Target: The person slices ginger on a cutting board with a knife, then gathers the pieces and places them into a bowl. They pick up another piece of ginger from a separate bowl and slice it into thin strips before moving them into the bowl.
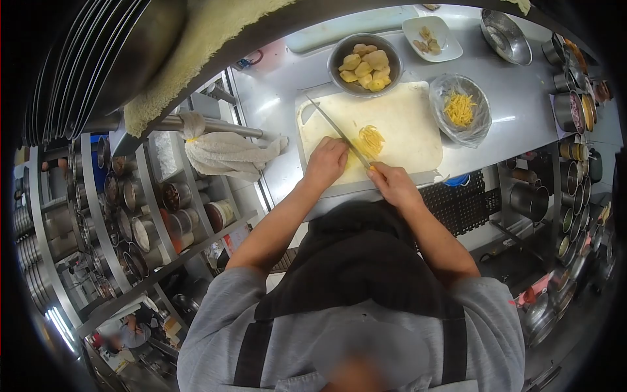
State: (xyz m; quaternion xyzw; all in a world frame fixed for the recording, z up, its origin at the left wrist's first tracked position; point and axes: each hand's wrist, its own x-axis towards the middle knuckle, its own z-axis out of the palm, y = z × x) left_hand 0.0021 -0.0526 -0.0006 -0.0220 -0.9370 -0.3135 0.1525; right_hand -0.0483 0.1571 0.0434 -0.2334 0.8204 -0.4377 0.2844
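Note:
My right hand [396, 185] is closed around the yellow handle of a long kitchen knife [330, 121]. Its blade runs diagonally up and left across a white cutting board [415, 121]. Left of the blade, my left hand [328, 159] rests on the board with its fingers curled close to the knife; what lies under the fingertips is hidden. Thin yellow strips, apparently cut potato [371, 140], form a small pile to the right of the blade. Behind the board, a metal bowl [334, 65] holds several peeled potatoes [375, 60].
Right of the board, a plastic-lined bowl [480, 124] contains more yellow strips [460, 108]. At the back stand a white dish [450, 49] with small pieces and a steel bowl [506, 38]. A towel [228, 151] hangs from a rail at left. Pot-filled shelves flank both sides.

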